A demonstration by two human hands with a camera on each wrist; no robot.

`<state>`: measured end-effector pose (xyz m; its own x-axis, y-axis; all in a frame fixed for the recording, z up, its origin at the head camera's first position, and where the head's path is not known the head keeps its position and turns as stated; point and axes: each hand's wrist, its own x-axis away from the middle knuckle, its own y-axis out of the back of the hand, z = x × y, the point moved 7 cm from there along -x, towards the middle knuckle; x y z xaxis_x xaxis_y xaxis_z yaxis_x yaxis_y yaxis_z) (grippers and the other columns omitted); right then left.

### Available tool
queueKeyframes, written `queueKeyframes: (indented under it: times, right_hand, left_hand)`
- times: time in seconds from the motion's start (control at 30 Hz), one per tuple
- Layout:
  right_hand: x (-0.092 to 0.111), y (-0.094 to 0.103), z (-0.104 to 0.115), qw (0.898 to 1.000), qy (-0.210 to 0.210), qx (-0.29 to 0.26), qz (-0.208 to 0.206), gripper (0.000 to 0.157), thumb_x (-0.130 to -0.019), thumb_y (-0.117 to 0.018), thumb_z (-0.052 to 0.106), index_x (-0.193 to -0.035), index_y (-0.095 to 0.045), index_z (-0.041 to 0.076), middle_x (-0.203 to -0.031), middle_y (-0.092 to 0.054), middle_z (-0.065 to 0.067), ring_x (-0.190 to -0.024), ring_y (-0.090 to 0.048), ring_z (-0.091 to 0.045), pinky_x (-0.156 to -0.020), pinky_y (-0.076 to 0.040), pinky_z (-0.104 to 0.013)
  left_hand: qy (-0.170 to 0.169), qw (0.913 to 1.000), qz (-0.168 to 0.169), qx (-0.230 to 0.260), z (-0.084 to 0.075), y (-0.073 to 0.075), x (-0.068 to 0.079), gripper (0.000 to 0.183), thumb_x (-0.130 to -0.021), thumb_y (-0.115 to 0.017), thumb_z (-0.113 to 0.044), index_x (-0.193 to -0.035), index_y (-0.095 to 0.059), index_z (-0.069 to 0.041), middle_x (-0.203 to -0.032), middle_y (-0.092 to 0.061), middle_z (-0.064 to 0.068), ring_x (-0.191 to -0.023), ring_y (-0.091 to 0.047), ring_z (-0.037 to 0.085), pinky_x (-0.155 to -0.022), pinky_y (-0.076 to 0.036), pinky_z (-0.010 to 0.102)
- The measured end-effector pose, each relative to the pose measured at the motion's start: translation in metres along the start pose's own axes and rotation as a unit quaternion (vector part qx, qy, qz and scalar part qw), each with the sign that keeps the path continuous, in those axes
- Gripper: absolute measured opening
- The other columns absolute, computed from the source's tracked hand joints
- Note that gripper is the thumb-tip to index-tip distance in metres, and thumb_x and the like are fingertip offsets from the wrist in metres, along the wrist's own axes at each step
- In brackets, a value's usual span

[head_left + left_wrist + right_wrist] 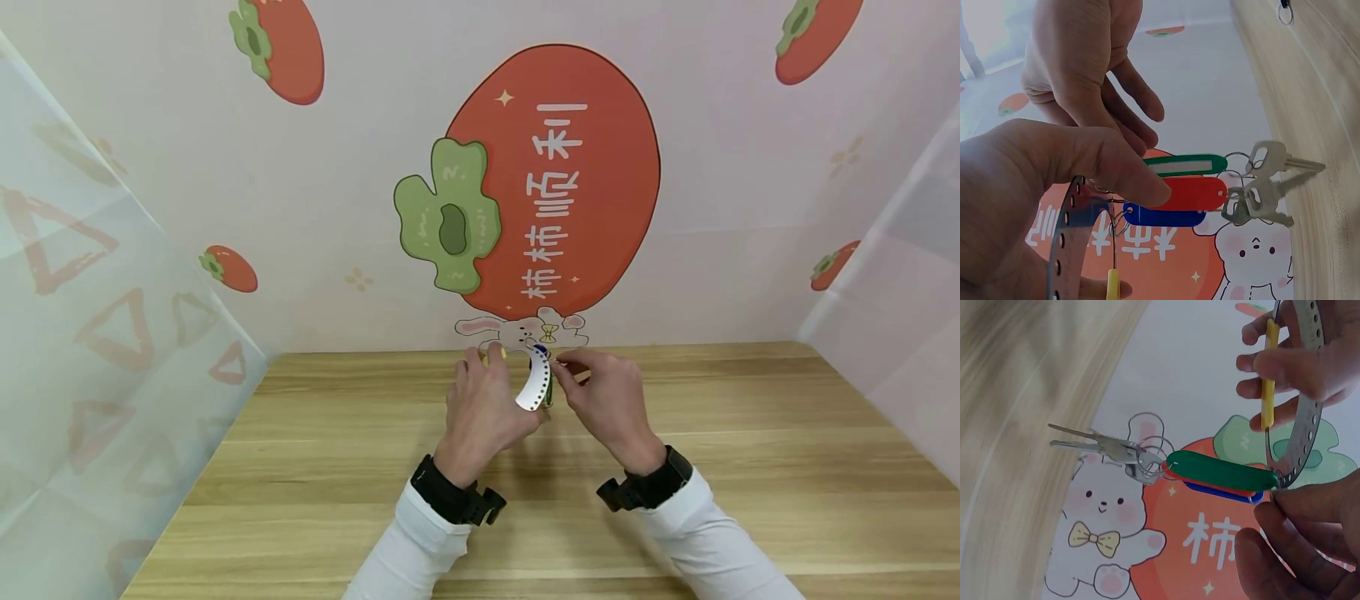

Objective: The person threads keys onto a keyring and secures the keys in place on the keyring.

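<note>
My left hand (487,408) grips a crescent-shaped metal key holder (1311,419) with a row of holes. A wire with a yellow sleeve (1267,411) spans its inner side, and the left fingers wrap around there. From the wire's end hang a green key tag (1222,470), a red key tag (1197,192) and a blue key tag (1166,215). Metal keys (1266,197) dangle from the tags on split rings. In the left wrist view my left thumb overlaps the red tag. My right hand (607,400) pinches with thumb and forefinger at the tags' ring end.
Both hands are above a wooden table (300,467), near its back edge. Behind stands a white backdrop (360,167) printed with persimmons and a rabbit. A small ring (1284,14) with a black piece shows over the wood at the left wrist view's top corner.
</note>
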<state>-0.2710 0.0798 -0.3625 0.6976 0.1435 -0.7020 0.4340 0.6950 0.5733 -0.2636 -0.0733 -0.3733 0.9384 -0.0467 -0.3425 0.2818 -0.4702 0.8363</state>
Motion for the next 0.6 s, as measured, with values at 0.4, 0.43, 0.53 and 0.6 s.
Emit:
queueKeyframes:
  times: [0.4, 0.43, 0.53, 0.6]
  right_hand:
    - [0.0019, -0.0005, 0.0013, 0.999, 0.014, -0.020, -0.028, 0.009, -0.081, -0.082, 0.000, -0.090, -0.080, 0.001, -0.081, -0.076, -0.011, -0.066, -0.074, -0.022, -0.054, -0.057, -0.037]
    - [0.0021, -0.0001, 0.0019, 0.999, 0.021, -0.019, -0.031, 0.009, -0.081, -0.082, 0.000, -0.090, -0.080, 0.001, -0.081, -0.076, -0.011, -0.067, -0.074, -0.022, -0.054, -0.057, -0.037]
    - [0.0027, 0.0009, 0.0035, 0.998, 0.041, -0.013, -0.035, 0.010, -0.080, -0.083, -0.002, -0.089, -0.080, 0.001, -0.081, -0.076, -0.011, -0.068, -0.074, -0.022, -0.053, -0.055, -0.037]
    - [0.0030, 0.0017, 0.0045, 0.998, 0.049, -0.012, -0.037, 0.010, -0.080, -0.083, -0.002, -0.089, -0.080, 0.002, -0.081, -0.076, -0.010, -0.068, -0.074, -0.021, -0.052, -0.054, -0.036]
  left_hand:
    - [-0.013, 0.9998, -0.014, 0.001, -0.0009, -0.0004, 0.0000, 0.099, -0.059, -0.095, -0.045, -0.133, -0.053, 0.006, -0.109, -0.054, 0.023, -0.093, -0.056, 0.037, -0.066, -0.054, 0.051]
    - [-0.014, 0.9998, -0.012, 0.003, -0.0008, -0.0007, -0.0001, 0.099, -0.059, -0.095, -0.045, -0.133, -0.053, 0.006, -0.110, -0.054, 0.023, -0.093, -0.056, 0.037, -0.067, -0.054, 0.051]
    - [-0.013, 0.9999, -0.005, 0.003, -0.0004, -0.0013, -0.0004, 0.098, -0.060, -0.095, -0.043, -0.133, -0.052, 0.006, -0.111, -0.053, 0.023, -0.095, -0.055, 0.037, -0.068, -0.054, 0.051]
    - [-0.013, 0.9999, 0.000, 0.002, -0.0003, -0.0015, -0.0003, 0.099, -0.059, -0.095, -0.042, -0.135, -0.051, 0.006, -0.113, -0.053, 0.023, -0.096, -0.055, 0.037, -0.068, -0.054, 0.051]
